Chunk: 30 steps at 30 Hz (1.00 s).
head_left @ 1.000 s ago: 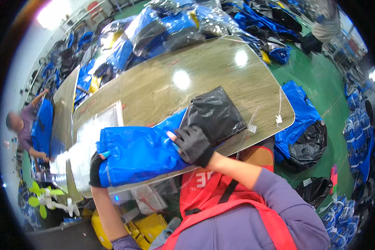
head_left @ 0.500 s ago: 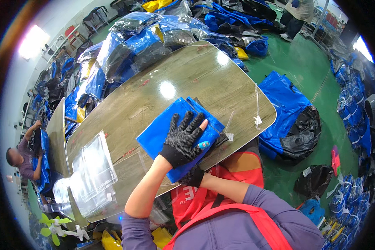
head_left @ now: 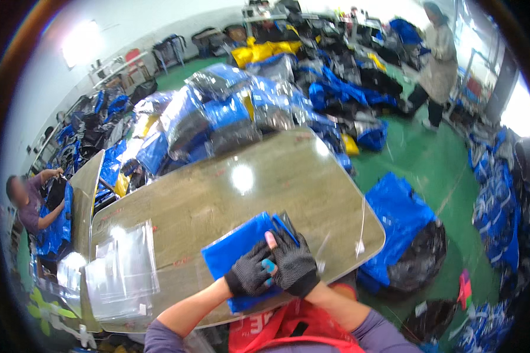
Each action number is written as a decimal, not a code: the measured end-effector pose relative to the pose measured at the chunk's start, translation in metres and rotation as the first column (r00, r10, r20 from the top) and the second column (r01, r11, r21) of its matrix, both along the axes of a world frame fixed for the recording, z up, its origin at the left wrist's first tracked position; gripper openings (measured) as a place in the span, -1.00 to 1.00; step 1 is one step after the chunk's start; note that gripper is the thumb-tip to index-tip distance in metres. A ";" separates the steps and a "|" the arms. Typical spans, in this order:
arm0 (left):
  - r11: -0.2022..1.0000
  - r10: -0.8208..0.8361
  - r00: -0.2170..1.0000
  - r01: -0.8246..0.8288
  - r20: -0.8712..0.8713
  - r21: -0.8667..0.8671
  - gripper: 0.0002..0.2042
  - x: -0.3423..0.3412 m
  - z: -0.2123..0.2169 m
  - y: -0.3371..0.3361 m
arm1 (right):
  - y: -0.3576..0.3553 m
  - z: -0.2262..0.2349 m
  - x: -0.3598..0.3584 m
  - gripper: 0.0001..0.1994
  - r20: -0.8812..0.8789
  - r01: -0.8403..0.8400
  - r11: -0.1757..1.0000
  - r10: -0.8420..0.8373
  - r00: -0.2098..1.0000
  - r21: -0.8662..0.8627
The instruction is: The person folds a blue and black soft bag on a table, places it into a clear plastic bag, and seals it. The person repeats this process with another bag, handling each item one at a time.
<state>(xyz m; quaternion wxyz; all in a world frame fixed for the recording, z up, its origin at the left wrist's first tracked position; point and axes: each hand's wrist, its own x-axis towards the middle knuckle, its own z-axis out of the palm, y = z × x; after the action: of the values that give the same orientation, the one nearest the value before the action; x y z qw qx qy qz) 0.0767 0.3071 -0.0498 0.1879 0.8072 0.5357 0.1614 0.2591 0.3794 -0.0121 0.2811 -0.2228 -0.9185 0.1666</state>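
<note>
A folded blue plastic sheet [head_left: 232,247] with a black part along its right side lies at the near edge of the table. Both my hands wear dark dotted gloves and meet over its right half. My left hand [head_left: 250,273] is closed on the sheet, with a teal band on one digit. Touching it, my right hand [head_left: 292,262] is wrapped over the right edge of the sheet, its fingers pointing away from me. A bare fingertip shows between the hands. Where the digits overlap, some are hidden.
Clear plastic bags [head_left: 123,273] lie on the left of the wood-patterned table [head_left: 188,200]. Wrapped blue and black bundles [head_left: 224,112] pile up behind it. A blue-and-black bag [head_left: 403,229] sits on the green floor at right. One person [head_left: 32,206] works at far left; another [head_left: 439,65] stands at back right.
My right hand has come from under the sheet's near edge onto its right side. My left hand has gone from lying spread to closed beside it. The view has tilted up.
</note>
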 end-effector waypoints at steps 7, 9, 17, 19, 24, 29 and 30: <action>0.884 0.458 0.889 -0.451 -0.032 0.122 -0.50 -0.021 0.005 0.041 | 0.016 -0.070 0.001 -0.17 -0.016 0.006 0.988 -0.004 1.000 0.156; 0.898 0.437 0.894 -0.440 -0.096 -0.011 -0.44 -0.029 -0.004 0.056 | 0.019 -0.078 0.022 -0.21 0.086 -0.194 0.962 0.180 0.980 0.194; 0.841 0.313 0.689 0.119 0.654 -0.528 -0.37 -0.024 -0.030 0.040 | 0.057 -0.070 0.104 -0.49 -0.207 -0.346 0.929 0.316 0.926 -0.132; 0.854 0.395 0.131 0.314 0.909 -0.416 -0.32 0.000 -0.023 0.023 | 0.056 -0.073 0.110 -0.48 -0.400 -0.227 0.798 -0.020 0.916 -0.559; 0.562 0.685 0.057 -0.676 0.727 -0.476 -0.21 0.088 -0.029 -0.030 | 0.040 -0.080 0.104 -0.42 -0.452 -0.451 0.125 -0.476 0.754 -0.884; 0.646 0.763 0.636 -0.750 0.114 -0.141 -0.66 0.061 -0.066 -0.114 | 0.036 -0.084 0.107 -0.40 -0.124 -0.121 0.029 -0.220 0.968 -0.992; 0.620 0.754 0.645 -0.761 0.122 0.188 -0.76 0.046 -0.072 -0.139 | 0.038 -0.084 0.111 -0.40 -0.126 -0.137 -0.038 -0.210 0.970 -0.990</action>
<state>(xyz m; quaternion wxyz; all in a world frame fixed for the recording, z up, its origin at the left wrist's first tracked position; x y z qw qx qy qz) 0.1231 0.1683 -0.1219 0.0192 0.5195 0.8010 0.2969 0.3702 0.4174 -0.0961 0.1468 -0.3592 -0.4675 0.7943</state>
